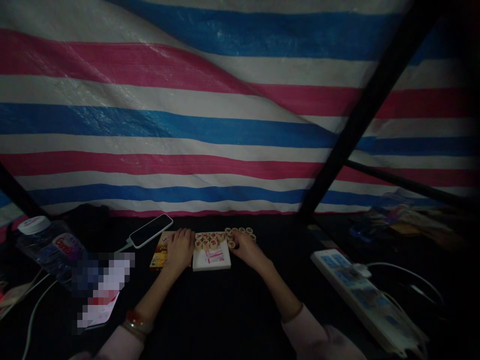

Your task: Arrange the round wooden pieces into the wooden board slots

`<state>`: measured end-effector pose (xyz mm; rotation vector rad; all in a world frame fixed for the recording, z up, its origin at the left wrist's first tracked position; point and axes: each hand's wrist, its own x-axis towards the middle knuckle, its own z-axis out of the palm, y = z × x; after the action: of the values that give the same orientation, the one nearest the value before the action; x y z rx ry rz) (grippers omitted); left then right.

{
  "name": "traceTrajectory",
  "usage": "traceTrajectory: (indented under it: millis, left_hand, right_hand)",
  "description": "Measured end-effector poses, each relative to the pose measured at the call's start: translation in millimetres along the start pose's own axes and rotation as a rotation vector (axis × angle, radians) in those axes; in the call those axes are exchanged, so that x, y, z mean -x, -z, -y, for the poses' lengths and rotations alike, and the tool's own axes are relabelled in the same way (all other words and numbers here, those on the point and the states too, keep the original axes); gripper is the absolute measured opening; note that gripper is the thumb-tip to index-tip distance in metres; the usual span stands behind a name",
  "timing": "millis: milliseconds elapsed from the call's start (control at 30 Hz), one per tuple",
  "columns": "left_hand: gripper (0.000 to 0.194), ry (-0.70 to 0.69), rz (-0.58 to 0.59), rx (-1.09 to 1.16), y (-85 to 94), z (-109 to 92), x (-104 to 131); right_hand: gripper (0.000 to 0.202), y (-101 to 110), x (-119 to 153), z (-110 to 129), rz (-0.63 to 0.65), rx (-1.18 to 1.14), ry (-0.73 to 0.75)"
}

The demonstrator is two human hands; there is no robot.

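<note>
A shallow white box [212,261] lies on the dark table, with rows of round wooden Chinese chess pieces [213,243] with red characters in its far part. Left of it is a yellow and brown printed lid [159,255]. My left hand [180,250] lies over that lid, fingers stretched forward, beside the box's left edge. At the box's right side, my right hand [243,250] has thumb and fingers closed around a chess piece [231,245]. More loose pieces [242,230] lie just beyond my right hand, partly hidden by it.
A white phone [151,231] on a cable lies to the left, near a large clear plastic bottle [52,247]. To the right is a long white power strip [360,295] with cords. A dark slanted pole [348,135] stands before the striped tarp [187,120].
</note>
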<state>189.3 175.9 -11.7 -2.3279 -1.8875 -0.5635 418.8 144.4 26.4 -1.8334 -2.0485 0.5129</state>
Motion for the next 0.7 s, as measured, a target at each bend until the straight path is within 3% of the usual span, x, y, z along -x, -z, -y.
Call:
traceTrajectory:
  millis: [200,367,533,700]
  left_hand:
    - [0.031,-0.004,-0.025,-0.002,-0.8,1,1]
    - [0.03,0.009,-0.019,-0.006,1.3,0,1]
    - [0.03,-0.002,-0.013,0.0,2.2,0,1]
    - [0.03,0.003,-0.012,0.01,2.6,0,1]
  right_hand:
    - [0.028,10,2,0,0.004,0.133,0.009]
    - [0.024,16,1,23,-0.057,0.246,0.007]
    - [0.018,3,-4,50,-0.008,0.177,0.091]
    - [0.023,-23,-9,56,-0.01,0.201,0.055]
